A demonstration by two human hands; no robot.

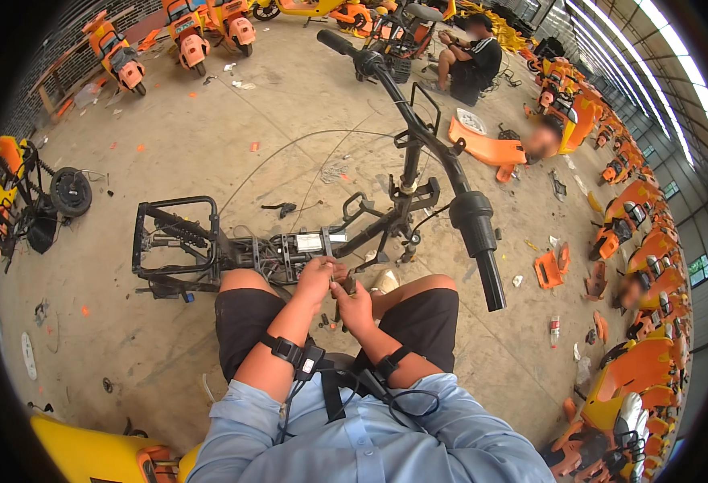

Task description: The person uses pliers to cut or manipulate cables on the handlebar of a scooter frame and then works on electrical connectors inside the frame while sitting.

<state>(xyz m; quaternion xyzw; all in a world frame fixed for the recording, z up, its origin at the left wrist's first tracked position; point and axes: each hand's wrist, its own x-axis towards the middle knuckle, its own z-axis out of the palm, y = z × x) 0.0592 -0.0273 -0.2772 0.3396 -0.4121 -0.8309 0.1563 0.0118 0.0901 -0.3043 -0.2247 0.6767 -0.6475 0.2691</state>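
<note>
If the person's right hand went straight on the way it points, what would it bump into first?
Most likely the left hand, just up and left of the right hand; past it lies the black frame. Depth is hard to judge here.

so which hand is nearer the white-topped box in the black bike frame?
Left. In the picture, the left hand is just below the white-topped box; the right hand is lower and further right.
</note>
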